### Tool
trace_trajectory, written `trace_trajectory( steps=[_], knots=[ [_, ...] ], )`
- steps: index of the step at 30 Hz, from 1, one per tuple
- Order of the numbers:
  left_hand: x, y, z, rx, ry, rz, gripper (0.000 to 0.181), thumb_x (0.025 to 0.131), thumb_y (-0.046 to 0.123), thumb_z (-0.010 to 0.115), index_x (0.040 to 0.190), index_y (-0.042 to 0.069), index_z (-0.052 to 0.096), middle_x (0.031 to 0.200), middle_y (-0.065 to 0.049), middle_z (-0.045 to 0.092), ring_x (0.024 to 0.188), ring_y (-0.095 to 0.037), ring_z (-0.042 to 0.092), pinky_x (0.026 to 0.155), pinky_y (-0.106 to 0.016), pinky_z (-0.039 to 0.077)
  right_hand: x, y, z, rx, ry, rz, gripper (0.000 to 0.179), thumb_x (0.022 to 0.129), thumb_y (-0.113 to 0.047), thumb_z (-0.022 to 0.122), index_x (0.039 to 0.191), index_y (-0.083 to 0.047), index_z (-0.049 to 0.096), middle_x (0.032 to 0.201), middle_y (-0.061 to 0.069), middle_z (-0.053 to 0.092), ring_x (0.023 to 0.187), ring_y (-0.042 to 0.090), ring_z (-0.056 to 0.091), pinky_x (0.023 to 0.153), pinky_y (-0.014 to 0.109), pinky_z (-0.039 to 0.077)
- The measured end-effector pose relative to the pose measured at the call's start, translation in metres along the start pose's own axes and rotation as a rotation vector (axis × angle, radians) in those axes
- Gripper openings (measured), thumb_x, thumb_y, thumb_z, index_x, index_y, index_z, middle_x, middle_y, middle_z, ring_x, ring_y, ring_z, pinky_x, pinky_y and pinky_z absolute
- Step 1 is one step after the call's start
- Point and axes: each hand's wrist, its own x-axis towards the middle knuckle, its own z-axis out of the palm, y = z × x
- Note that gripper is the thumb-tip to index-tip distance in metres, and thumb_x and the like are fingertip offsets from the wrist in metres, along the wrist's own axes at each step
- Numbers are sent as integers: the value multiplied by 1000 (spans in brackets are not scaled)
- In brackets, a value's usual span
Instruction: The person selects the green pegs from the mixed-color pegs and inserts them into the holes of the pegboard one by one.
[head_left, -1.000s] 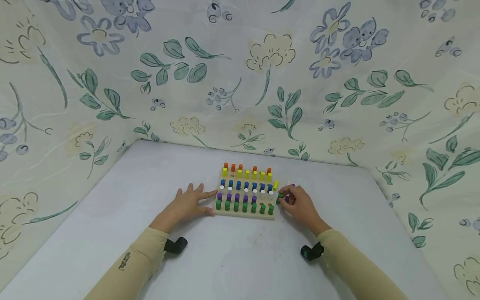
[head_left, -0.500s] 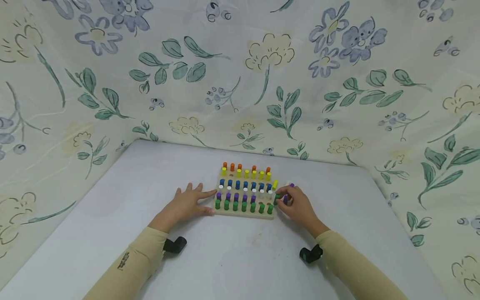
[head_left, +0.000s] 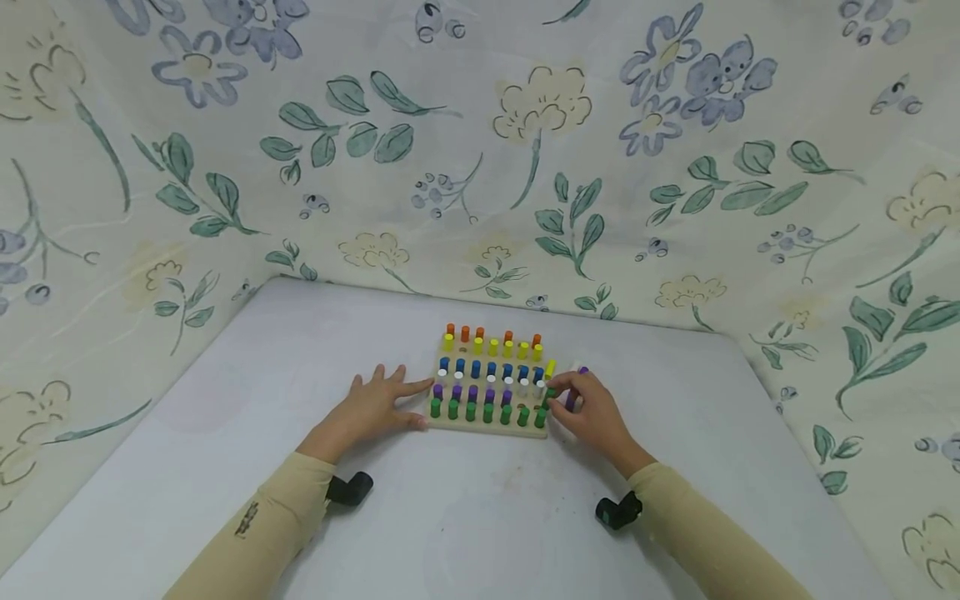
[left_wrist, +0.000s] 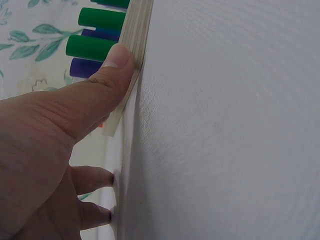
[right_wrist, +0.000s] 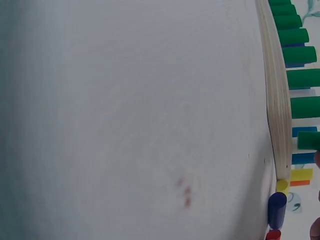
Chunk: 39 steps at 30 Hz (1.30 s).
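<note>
A pale wooden pegboard (head_left: 487, 429) carries rows of orange, yellow, blue, white, purple and green pegs. My left hand (head_left: 375, 410) lies spread at its left side, with index finger and thumb touching the edge; in the left wrist view the thumb (left_wrist: 117, 57) presses the board's side by the green pegs. At the right edge, my right hand (head_left: 594, 410) pinches a green peg (head_left: 551, 394) between thumb and fingers, over the right end of the purple row, where bare holes show. In the right wrist view that green peg (right_wrist: 307, 140) hangs above the board, with only fingertips visible.
Right of the board lie a yellow peg (head_left: 551, 367) and a purple peg (head_left: 572, 400), the latter partly behind my right hand. A red peg (right_wrist: 273, 234) shows in the right wrist view. A floral cloth (head_left: 480, 167) stands behind the white table (head_left: 465, 517).
My right hand has shifted a little left, bringing the green peg from beside the board to over its right edge. The left hand has stayed in place.
</note>
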Motion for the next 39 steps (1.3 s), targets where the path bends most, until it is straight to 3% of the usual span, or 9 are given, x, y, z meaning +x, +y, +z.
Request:
trace_trajectory(
  steps=[5, 15, 32, 39],
  knots=[
    [1, 0, 0, -4, 3, 3, 78, 87, 56, 72, 153, 24, 48, 160, -32, 26, 147, -60, 10, 114, -76, 4, -1, -2, 1, -12, 10, -26, 22, 91, -18, 77, 112, -14, 70, 101, -3, 71, 82, 15, 52, 70, 31, 45],
    [3, -1, 1, -16, 4, -9, 79, 85, 58, 74, 153, 25, 49, 161, -31, 26, 147, -60, 9, 115, -76, 2, -2, 0, 1, -2, -21, -24, 22, 91, -17, 78, 111, -14, 70, 98, -5, 70, 83, 14, 51, 65, 27, 43],
    [3, -1, 2, -25, -10, -13, 79, 86, 57, 74, 154, 26, 47, 161, -31, 24, 147, -60, 8, 115, -75, 1, 1, -3, 5, -57, -89, 5, 25, 91, -15, 77, 116, -15, 73, 106, -4, 72, 93, 14, 55, 79, 31, 53],
    [2, -1, 0, -16, -6, -7, 80, 86, 58, 73, 154, 26, 46, 161, -31, 24, 147, -60, 8, 115, -75, 1, 0, -3, 3, -58, -81, -4, 30, 92, -15, 77, 121, -15, 69, 105, -2, 70, 89, 14, 53, 74, 31, 51]
  ],
)
